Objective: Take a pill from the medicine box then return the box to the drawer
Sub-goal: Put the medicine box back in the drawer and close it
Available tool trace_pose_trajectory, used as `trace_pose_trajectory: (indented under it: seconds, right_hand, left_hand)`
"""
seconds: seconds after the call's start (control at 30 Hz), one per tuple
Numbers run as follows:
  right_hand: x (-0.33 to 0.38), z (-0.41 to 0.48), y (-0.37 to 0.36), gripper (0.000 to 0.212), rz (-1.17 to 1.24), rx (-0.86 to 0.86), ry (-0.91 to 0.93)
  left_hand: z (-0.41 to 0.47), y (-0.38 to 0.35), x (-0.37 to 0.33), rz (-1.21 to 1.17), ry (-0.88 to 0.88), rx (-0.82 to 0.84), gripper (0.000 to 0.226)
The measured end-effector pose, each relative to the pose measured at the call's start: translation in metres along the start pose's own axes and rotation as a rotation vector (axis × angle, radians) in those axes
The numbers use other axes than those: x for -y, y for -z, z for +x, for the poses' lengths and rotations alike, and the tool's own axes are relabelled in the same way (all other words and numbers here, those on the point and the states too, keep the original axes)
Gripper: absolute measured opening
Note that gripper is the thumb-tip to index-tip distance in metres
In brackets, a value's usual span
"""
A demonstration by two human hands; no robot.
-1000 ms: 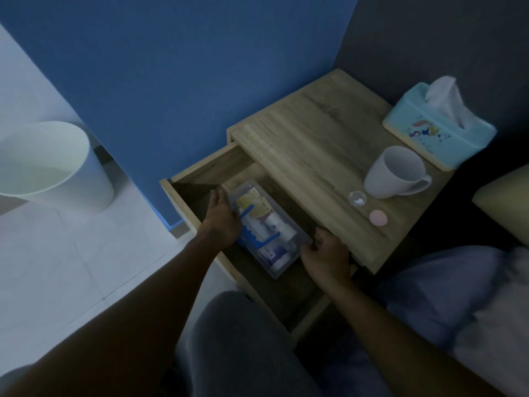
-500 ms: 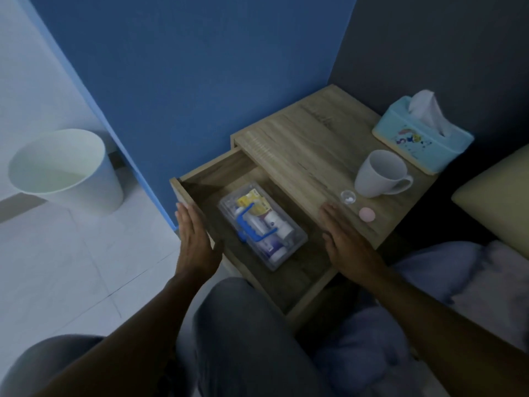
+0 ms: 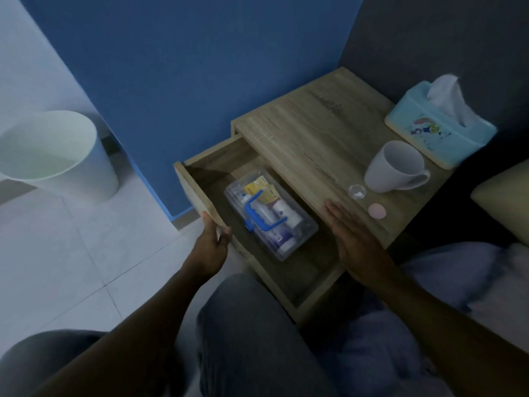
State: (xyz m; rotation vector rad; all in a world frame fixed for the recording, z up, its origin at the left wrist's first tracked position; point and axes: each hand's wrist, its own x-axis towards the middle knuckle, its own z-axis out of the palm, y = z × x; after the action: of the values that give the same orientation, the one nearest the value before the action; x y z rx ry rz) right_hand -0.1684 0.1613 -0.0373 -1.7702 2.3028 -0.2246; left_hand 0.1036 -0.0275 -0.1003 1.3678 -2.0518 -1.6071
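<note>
A dim room with a blue wall. Nearest, the left hand (image 3: pixel 210 244) has its fingers clamped on the open wooden drawer (image 3: pixel 197 193) front; the right hand (image 3: pixel 355 242) hovers flat, fingers together. The clear plastic medicine box (image 3: pixel 270 214) lies inside. Farther right, a white mug (image 3: pixel 393 167) stands on the wood-grain desk (image 3: pixel 309 138).
</note>
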Motion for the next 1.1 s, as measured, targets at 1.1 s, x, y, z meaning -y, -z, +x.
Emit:
trace_pose_trajectory:
  seconds: [1.1]
  right_hand:
    - [-0.009,0.003,-0.011,0.075,-0.065,0.021,0.041]
  left_hand:
    - [0.113,-0.106,-0.084,-0.085,-0.083,0.019,0.069]
